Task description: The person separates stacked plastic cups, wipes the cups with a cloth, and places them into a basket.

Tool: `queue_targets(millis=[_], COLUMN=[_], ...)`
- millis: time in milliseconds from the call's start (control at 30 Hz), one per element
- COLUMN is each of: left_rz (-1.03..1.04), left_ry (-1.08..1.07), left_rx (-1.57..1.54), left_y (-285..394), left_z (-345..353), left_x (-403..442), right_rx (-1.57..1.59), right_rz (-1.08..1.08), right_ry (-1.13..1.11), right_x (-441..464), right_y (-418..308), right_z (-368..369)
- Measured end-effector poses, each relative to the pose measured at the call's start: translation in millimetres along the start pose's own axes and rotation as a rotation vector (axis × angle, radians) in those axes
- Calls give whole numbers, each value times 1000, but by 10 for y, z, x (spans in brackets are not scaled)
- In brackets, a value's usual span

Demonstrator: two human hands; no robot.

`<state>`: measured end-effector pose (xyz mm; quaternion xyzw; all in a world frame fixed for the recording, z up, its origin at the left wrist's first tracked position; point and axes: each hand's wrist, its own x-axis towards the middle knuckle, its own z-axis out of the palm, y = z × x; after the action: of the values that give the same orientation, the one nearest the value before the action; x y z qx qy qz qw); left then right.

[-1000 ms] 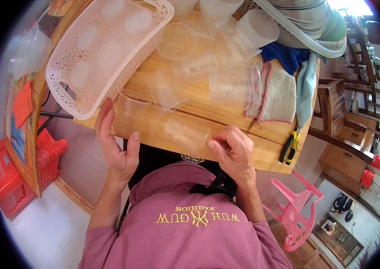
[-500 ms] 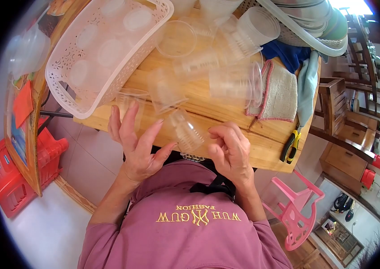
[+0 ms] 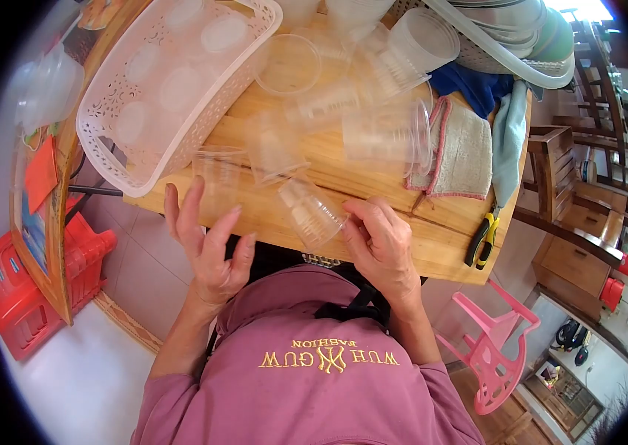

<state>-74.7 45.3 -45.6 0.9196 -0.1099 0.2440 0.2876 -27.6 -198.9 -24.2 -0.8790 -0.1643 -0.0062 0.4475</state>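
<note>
A clear plastic cup (image 3: 309, 213) lies tilted near the table's front edge, its mouth toward me. My right hand (image 3: 381, 245) pinches the right side of its rim between thumb and fingers. My left hand (image 3: 210, 248) is raised to the left of the cup, fingers spread and nothing in them. Just beyond the left hand stands another clear cup (image 3: 217, 172), with a further clear cup (image 3: 273, 152) beside it. To the right, a clear cup or nested stack (image 3: 384, 137) lies on its side.
A pale perforated basket (image 3: 206, 111) holding several lidded containers sits at the left of the wooden table (image 3: 433, 245). Cloths (image 3: 462, 152) and yellow-black pliers (image 3: 483, 239) lie at the right. Behind them is a basket of bowls (image 3: 503, 44). A pink plastic chair (image 3: 496, 356) stands on the floor.
My right hand has closed on the cup's rim and the cup has shifted slightly. My left hand has drawn away from the cup, to the left.
</note>
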Motion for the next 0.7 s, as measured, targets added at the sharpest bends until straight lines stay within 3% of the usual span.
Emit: queue_targets(millis=[200, 700], left_rz=[-139, 77], left_ry=[-41, -18], left_rx=[-87, -186], left_y=[-62, 259], left_z=[22, -147], left_x=[60, 243], right_rx=[-9, 344], right_rz=[-41, 140], right_ry=[38, -43], right_x=[39, -71], right_y=[13, 74], right_z=[13, -303])
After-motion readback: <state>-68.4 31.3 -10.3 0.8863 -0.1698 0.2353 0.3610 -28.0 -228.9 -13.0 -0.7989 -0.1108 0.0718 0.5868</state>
